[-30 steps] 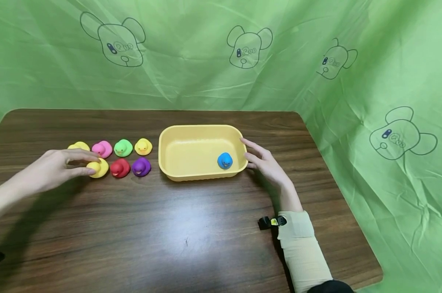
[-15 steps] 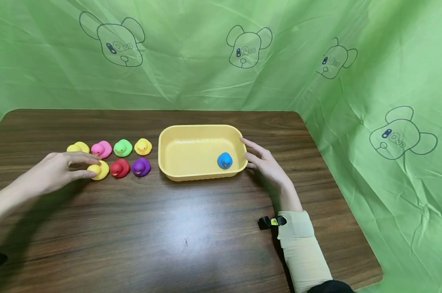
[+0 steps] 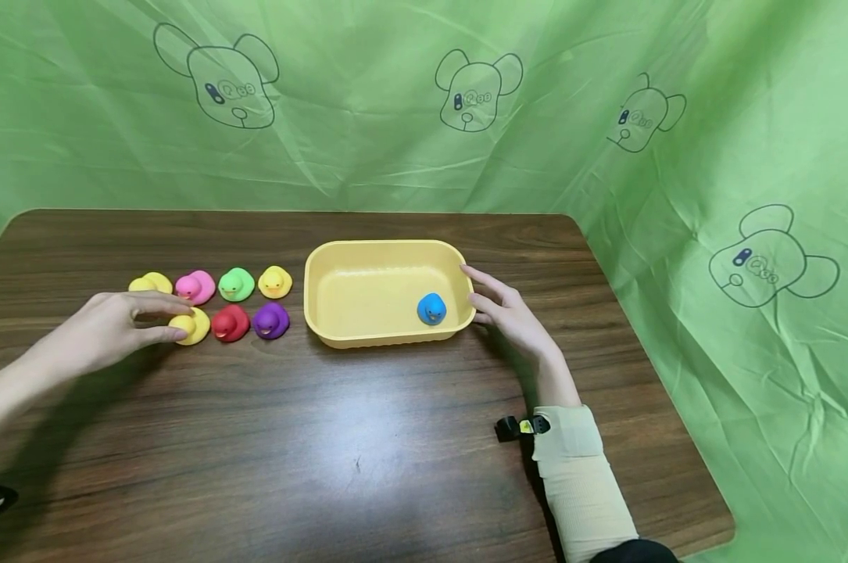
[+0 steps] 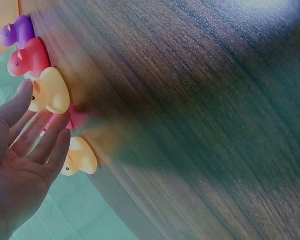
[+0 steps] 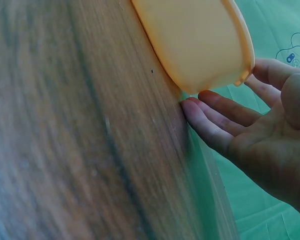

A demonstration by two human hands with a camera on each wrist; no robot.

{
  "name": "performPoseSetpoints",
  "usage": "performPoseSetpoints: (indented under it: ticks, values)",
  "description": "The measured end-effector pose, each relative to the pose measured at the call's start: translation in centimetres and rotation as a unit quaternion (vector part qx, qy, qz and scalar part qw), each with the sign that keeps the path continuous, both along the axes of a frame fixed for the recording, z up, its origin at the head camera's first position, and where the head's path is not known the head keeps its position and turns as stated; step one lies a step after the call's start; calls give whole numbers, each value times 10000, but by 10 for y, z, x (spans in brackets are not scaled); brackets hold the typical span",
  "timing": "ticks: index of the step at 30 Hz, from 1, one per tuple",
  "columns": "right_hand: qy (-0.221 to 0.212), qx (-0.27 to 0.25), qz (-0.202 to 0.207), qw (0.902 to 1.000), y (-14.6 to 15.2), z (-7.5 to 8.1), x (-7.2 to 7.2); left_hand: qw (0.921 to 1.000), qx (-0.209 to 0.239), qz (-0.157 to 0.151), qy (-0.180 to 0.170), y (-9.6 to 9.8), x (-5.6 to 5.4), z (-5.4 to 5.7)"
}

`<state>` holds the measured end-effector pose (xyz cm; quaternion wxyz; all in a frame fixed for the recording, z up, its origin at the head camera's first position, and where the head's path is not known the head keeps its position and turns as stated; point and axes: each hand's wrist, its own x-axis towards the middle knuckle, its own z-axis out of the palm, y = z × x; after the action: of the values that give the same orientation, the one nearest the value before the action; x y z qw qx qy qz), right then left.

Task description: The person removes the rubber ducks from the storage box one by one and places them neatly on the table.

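My left hand (image 3: 117,328) is at the left end of the front row of rubber ducks. Its thumb and fingers pinch a yellow rubber duck (image 3: 197,325), which sits close to the red duck (image 3: 230,323). In the left wrist view, the thumb of the left hand (image 4: 24,145) is at the head of the yellow duck (image 4: 54,90). My right hand (image 3: 504,310) touches the right end of a yellow plastic tray (image 3: 367,342) with extended fingers. Inside the tray, near that end, sits a blue duck (image 3: 432,310).
A purple duck (image 3: 271,320) ends the front row. Behind it stand a yellow duck (image 3: 275,282), a green duck (image 3: 237,285), a pink duck (image 3: 196,288) and another yellow duck (image 3: 151,282), partly hidden by the left hand. Green cloth (image 3: 367,156) borders the wooden table (image 3: 367,446).
Over the last second my left hand and the yellow duck have shifted slightly toward me, then stayed nearly still. The right hand and the tray have not moved.
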<state>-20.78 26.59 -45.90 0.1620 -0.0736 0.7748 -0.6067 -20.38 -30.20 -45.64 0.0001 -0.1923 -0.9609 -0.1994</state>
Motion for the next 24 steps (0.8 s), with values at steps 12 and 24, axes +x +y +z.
performPoseSetpoints:
  ticks: [12,24]
  values:
    - [31,23,-1,10000,0,1,1,10000,0,93,-27,2,2,2]
    - [32,-50,22,10000,-1,2,0,9985,370,233,323,4,1,17]
